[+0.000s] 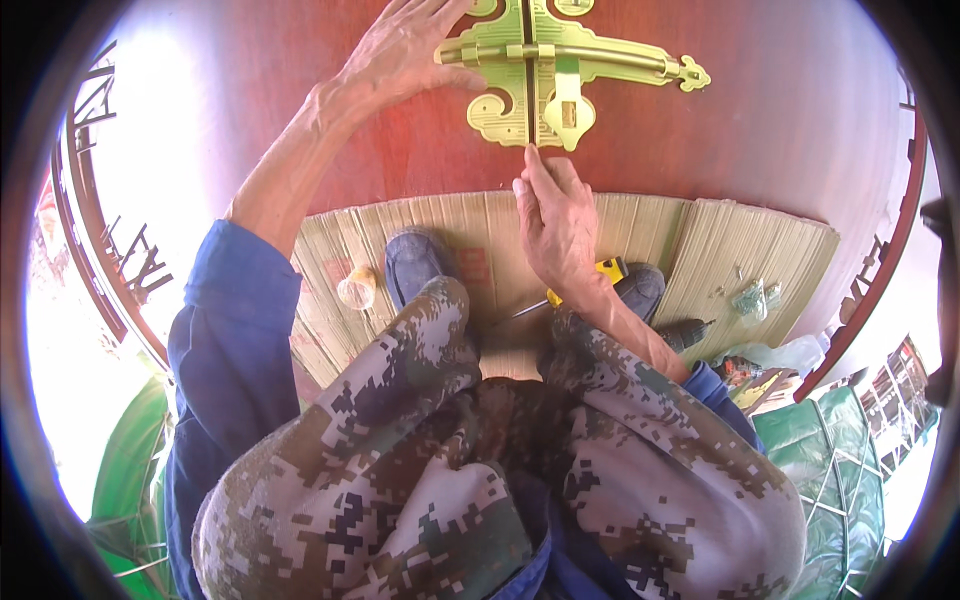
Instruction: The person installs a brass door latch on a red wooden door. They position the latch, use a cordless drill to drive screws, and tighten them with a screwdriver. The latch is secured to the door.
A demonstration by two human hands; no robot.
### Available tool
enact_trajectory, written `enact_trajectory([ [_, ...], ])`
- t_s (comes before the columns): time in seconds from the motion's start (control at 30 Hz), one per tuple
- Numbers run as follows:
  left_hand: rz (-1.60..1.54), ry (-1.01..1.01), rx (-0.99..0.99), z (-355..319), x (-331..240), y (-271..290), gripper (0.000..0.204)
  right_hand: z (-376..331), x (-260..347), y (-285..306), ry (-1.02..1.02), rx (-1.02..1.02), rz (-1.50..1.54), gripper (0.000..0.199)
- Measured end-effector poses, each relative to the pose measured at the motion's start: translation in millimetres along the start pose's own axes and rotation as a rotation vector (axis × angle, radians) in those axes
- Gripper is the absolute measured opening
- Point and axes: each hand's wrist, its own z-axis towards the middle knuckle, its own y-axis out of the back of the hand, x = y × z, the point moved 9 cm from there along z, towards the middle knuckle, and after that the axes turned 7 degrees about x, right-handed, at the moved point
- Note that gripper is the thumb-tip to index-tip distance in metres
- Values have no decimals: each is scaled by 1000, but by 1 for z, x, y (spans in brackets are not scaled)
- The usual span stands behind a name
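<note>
An ornate brass door latch (500, 110) spans the seam between two red-brown wooden panels (400, 140). Its long bolt (620, 62) lies sideways, and a hasp (570, 112) hangs over the right half. My left hand (410, 45) rests at the left end of the latch, fingers stretched out and thumb apart. Just below the plate, my right hand (560, 205) is closed, with its index fingertip up at the seam by the plate's lower edge. Whatever it may pinch is too small to make out. Beneath my right wrist lies a screwdriver with a yellow and black handle (612, 270).
Cardboard (500, 220) covers the ground under my shoes (415, 265). A small clear cup (357, 288) stands left; a clear plastic bag (752, 300) with small pieces lies right, near a dark power tool (688, 333). Green wrapped bundles (825, 470) flank me behind.
</note>
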Motion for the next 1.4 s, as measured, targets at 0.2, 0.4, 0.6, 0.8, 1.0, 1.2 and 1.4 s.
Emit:
enact_trajectory([
  [0.2,16,-15,-17,-1,1,-2,117,4,-1,1,4,7,58,37],
  [0.4,20,-20,-17,1,0,0,116,5,-2,2,1,16,90,36],
  [0.6,25,-10,-29,2,2,5,118,6,-3,1,3,22,99,38],
  [0.8,-75,-23,-187,0,16,-16,124,2,-6,6,-16,-41,109,30],
  [1.0,-96,3,-139,-3,10,-7,122,3,-38,25,-448,-109,831,30],
  [1.2,-83,6,-167,-4,9,-7,120,21,-51,45,-646,-54,745,44],
  [1.4,-91,0,-176,-3,8,-6,120,32,-63,32,-606,49,1048,33],
])
